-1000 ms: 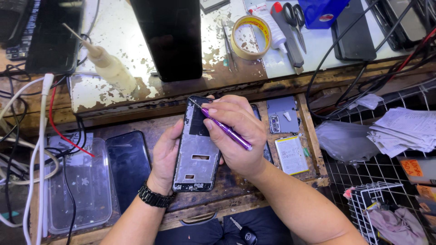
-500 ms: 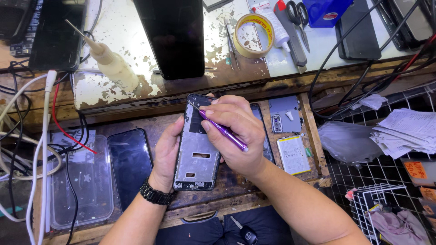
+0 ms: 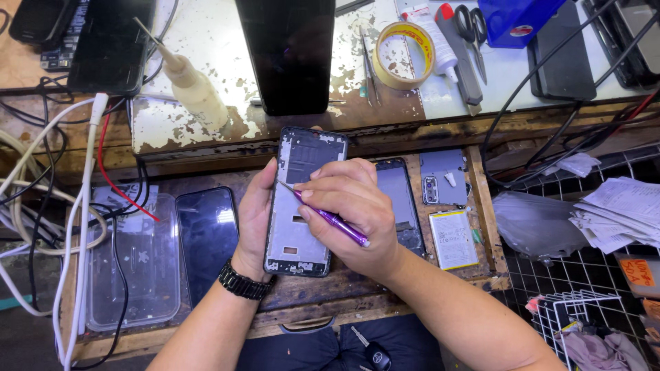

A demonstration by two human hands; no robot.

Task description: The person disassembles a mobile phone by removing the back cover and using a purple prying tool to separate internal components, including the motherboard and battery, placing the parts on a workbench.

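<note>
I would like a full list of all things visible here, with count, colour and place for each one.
phone frame: 1, grey and black, held upright over the wooden tray
purple tool: 1, purple, tip on the frame
dark phone: 1, black, tray left
battery: 1, white, tray right
clear case: 1, transparent, far left
tape roll: 1, yellow, upper bench
scissors: 1, black, upper bench
squeeze bottle: 1, cream, upper left
wristwatch: 1, black, left wrist
left hand: holds the frame
right hand: holds the tool
</note>
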